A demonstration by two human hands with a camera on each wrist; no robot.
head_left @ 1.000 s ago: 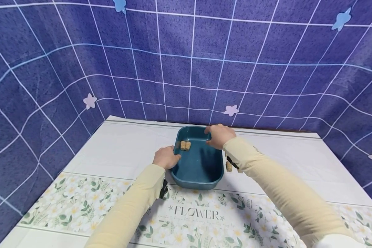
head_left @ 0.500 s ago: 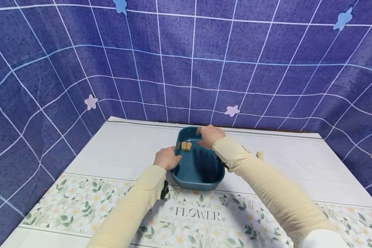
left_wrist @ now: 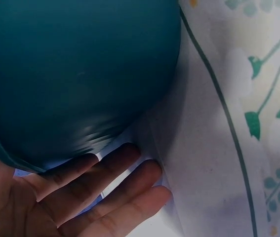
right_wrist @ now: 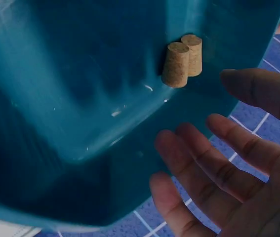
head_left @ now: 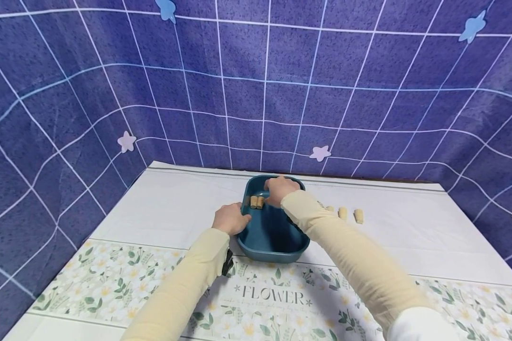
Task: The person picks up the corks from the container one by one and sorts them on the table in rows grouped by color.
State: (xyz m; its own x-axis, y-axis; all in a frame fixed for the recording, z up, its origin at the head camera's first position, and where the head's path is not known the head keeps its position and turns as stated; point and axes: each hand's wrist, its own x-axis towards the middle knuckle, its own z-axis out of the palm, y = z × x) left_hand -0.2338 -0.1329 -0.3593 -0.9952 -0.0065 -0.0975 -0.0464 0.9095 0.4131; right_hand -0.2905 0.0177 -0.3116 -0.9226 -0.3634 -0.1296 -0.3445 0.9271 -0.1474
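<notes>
A teal rectangular basin point(head_left: 274, 257) stands on the table. Two tapered cork stoppers point(right_wrist: 176, 69) stand side by side inside it, near the left wall. My left hand point(head_left: 230, 219) holds the basin's left side, thumb over the rim; in the left wrist view the fingers point(left_wrist: 115, 192) extend along the outer wall. My right hand point(head_left: 280, 190) is over the far part of the basin, just right of the corks. In the right wrist view its fingers point(right_wrist: 204, 168) are spread and loosely bent, with nothing between them and the thumb.
Several more corks point(head_left: 358, 216) stand on the white tablecloth point(head_left: 405, 227) right of the basin, partly behind the right sleeve point(head_left: 345, 241). A blue grid-patterned curtain point(head_left: 256, 85) hangs behind and at both sides of the table.
My right hand has moved left across the far part of the basin, towards the two corks. Corks on the table have come into view from behind the sleeve. The left hand stays put.
</notes>
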